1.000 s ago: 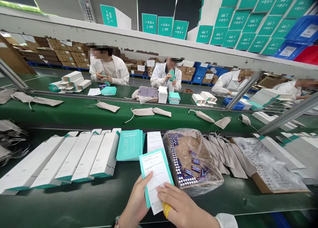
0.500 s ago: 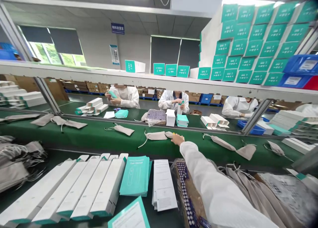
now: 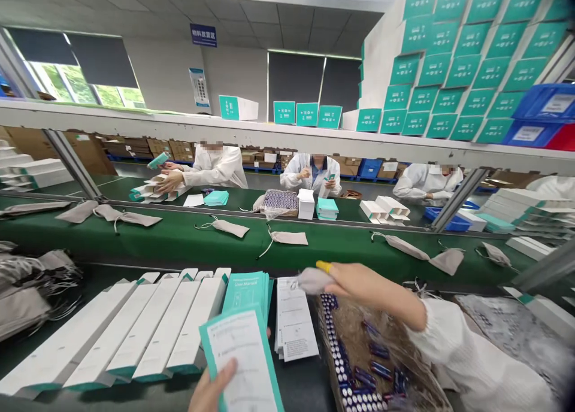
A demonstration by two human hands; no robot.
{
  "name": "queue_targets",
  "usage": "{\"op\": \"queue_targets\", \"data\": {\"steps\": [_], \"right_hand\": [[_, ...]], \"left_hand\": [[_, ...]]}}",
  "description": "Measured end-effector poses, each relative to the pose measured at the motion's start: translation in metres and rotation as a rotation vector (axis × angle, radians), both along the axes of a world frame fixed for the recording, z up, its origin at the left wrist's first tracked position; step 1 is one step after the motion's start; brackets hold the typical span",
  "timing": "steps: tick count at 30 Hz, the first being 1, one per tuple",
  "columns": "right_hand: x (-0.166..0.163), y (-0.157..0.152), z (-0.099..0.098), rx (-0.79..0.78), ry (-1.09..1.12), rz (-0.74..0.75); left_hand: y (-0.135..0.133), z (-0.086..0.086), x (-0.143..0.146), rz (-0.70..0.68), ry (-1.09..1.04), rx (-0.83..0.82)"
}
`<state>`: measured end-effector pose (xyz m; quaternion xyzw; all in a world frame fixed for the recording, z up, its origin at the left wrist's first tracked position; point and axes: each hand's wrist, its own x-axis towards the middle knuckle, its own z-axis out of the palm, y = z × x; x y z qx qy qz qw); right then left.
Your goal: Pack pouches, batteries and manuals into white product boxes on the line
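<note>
At the bottom, my left hand grips a teal user manual with a white printed leaflet lying on its front, thumb across the leaflet. My right hand is closed on a small grey drawstring pouch, slightly blurred, above the battery tray's near-left corner. Something yellow shows at its fingertips. Beneath the right hand and wrist sits a plastic-wrapped tray of batteries. A stack of teal user manuals and a stack of white leaflets lie between the two hands.
White cartons lie in a row at left. Beyond them runs a green conveyor belt carrying pouches. A shelf overhead holds teal-ended boxes. Co-workers in white coats sit across the belt. More grey pouches pile at far left.
My right hand has come back from the belt toward me, bringing a pouch off it. My left hand has entered view, holding the manual and leaflet higher. The view has shifted slightly.
</note>
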<state>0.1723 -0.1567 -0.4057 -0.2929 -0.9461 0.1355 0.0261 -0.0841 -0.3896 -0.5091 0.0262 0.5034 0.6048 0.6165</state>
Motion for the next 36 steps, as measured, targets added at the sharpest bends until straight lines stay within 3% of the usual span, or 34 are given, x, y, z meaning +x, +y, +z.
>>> {"op": "queue_targets", "data": {"steps": [3,6,9,11,13,15,19,21,23,25,27,31,34,36], "right_hand": [[0.019,-0.064,0.017,-0.037,-0.037,0.178],[0.036,-0.100,0.024,-0.143,-0.076,0.301],[0.056,-0.112,0.016,-0.276,-0.049,0.212],[0.068,-0.116,0.006,-0.335,-0.048,0.100],[0.079,-0.122,-0.007,-0.387,-0.030,-0.011],[0.084,-0.131,-0.021,-0.480,0.092,-0.124],[0.067,-0.158,-0.056,-0.931,0.689,-0.289],[0.045,-0.172,-0.074,-1.168,0.994,-0.375],[0.022,-0.181,-0.089,-1.293,1.180,-0.472],[0.007,-0.183,-0.098,-1.261,1.280,-0.556],[0.005,-0.180,-0.099,-1.109,1.334,-0.655],[0.019,-0.174,-0.084,-0.832,1.178,-0.822],[0.012,-0.183,-0.080,-0.739,0.990,-0.730],[-0.005,-0.191,-0.088,-0.613,0.892,-0.658]], "left_hand": [[0.020,-0.001,0.013,-0.111,0.017,0.172],[0.022,-0.019,0.033,-0.405,0.002,0.226],[0.005,-0.039,0.051,-0.646,-0.026,0.267],[-0.008,-0.047,0.058,-0.720,-0.043,0.288],[-0.019,-0.048,0.062,-0.711,-0.071,0.279],[-0.023,-0.043,0.062,-0.582,-0.092,0.236],[-0.020,-0.029,0.067,-0.286,-0.069,0.248],[-0.017,-0.028,0.077,-0.316,-0.086,0.266],[-0.015,-0.029,0.089,-0.372,-0.084,0.233],[-0.015,-0.030,0.097,-0.384,-0.054,0.196],[-0.015,-0.029,0.098,-0.362,-0.032,0.157],[-0.011,-0.021,0.087,-0.261,0.005,0.070],[-0.003,-0.021,0.088,-0.192,0.033,0.143],[0.003,-0.026,0.096,-0.171,0.057,0.194]]}}
